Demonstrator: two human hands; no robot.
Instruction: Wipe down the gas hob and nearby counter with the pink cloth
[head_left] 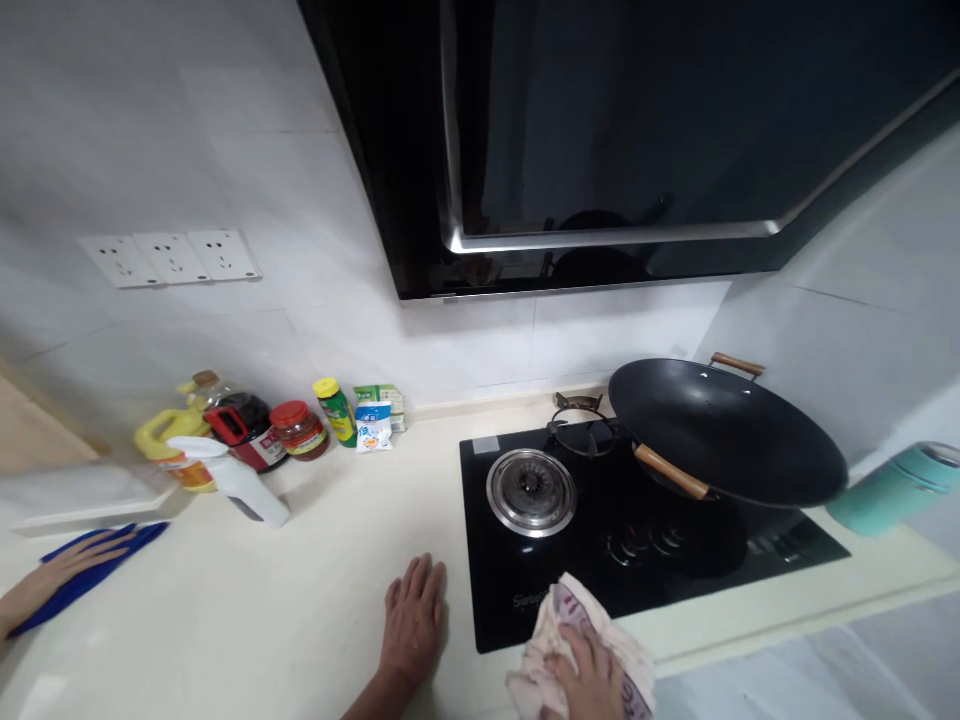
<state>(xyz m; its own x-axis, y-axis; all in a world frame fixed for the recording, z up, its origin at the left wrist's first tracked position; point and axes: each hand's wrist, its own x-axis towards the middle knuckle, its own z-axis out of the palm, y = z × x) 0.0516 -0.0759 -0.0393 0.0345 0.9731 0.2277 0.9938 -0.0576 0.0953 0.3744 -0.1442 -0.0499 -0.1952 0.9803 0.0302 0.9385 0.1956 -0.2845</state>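
The right hand [596, 680] lies with fingers half bent on a crumpled pink cloth [546, 650] at the front edge of a black glass hob [487, 590]; whether it clamps the fabric or merely presses on it, the view does not tell. Beside it, the left hand [412, 620] rests palm down on the pale counter [337, 560], fingers together, nothing in its grasp. The work appears under way rather than finished: the cloth covers only part of the hob's front edge and the counter before it. The left burner [531, 490] stands bare, and a black pan support [589, 440] sits toward the wall, not set on that burner. To the right, a wok [727, 430] with wooden handles hangs over the glass, so the surface beneath looks left to do; whether any stretch is already clean cannot be judged. At far left, another person's hand [79, 558] rests on a blue cloth [90, 580], near a white spray bottle [255, 490]
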